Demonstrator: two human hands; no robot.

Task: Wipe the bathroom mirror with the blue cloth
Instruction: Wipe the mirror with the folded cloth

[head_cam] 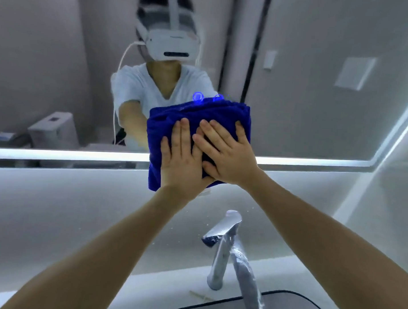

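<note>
Fingers (pixel 184 134) lie straight and flat, slightly spread. The left hand (pixel 182 158) touches the right hand (pixel 228 155), likely to spread pressure over the cloth (pixel 200 112). Thick, folded and plush, it presses on the smooth mirror (pixel 63 57) at its lit lower edge, above a shiny tap (pixel 220 259).

blue cloth (pixel 195 117) | folded, flat vs mirror (pixel 316 100) lower edge | mirror prob. streak-free
</note>
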